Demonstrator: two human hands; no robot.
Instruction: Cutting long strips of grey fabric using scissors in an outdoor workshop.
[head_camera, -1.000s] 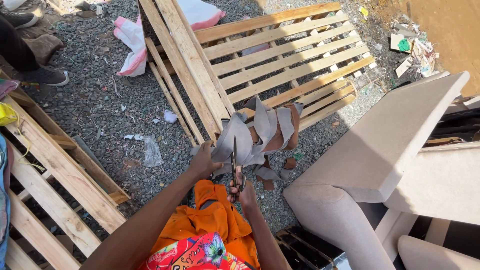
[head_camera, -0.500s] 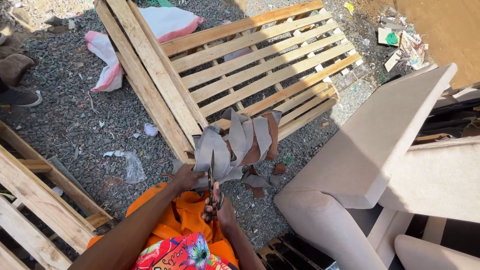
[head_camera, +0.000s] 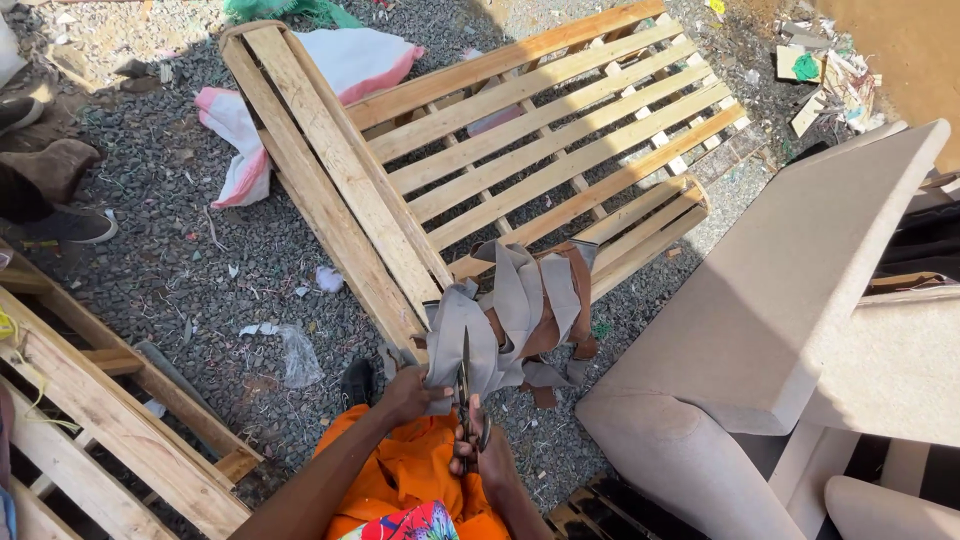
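Left hand (head_camera: 408, 392) has its fingers wrapped tight around the bottom end of a bunch of grey fabric strips (head_camera: 505, 315), which fan up and out over the edge of the wooden slat frame (head_camera: 520, 130) lying on the gravel (head_camera: 180, 260). Right hand (head_camera: 480, 458) is gripping the handles of a pair of scissors (head_camera: 466, 385), blades pointing up into the strips just beside the left hand. Beige sofa (head_camera: 760, 330) sits off to the right.

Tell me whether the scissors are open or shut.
Cannot tell. The scissors stand upright in the right hand, blades hidden edge-on against the grey fabric strips held by the left hand.
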